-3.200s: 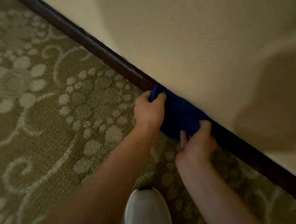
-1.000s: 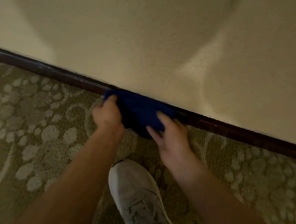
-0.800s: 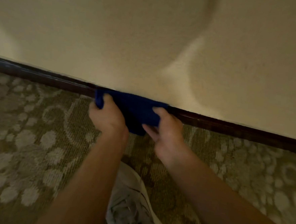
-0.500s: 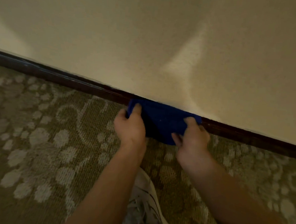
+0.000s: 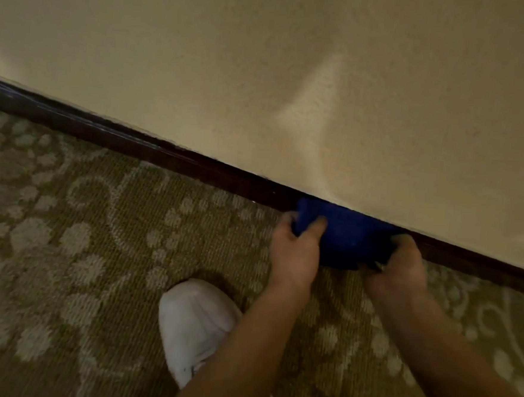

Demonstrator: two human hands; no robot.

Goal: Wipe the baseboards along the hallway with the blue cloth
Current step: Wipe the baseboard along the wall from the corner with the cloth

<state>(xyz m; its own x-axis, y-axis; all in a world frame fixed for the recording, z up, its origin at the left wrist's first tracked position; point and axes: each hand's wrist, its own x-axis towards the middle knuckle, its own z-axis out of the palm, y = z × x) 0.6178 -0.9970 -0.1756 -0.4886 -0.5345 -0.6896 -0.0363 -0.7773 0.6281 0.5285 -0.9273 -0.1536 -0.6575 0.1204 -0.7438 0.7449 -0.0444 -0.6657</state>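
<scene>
So we were crouched at the wall, mid-wipe. Taking the baseboard (image 5: 170, 158) as the reference and going left to right: a long bare run of that dark trim stretched off to the left, with the patterned carpet (image 5: 66, 231) butted up against its lower edge. Our white shoe (image 5: 194, 327) sat on the carpet well short of the baseboard. Then our left hand (image 5: 295, 252), fingers curled and clamped on the left end of the blue cloth (image 5: 344, 238), thumb on top. The cloth itself was pressed flat against the baseboard, right at the seam where it met the cream wall (image 5: 295, 61), bunched between both hands. Our right hand (image 5: 400, 263) gripped the cloth's right end the same way, knuckles just in front of the trim. Past it, more baseboard ran off to the right.

Our read: we were in the middle of the wiping step, with plenty of hallway left either way. The next move probably called for sliding the cloth along the trim with steady pressure on the top lip, then shuffling our foot along.

No brands, labels or writing we could read anywhere, the shoe included.
</scene>
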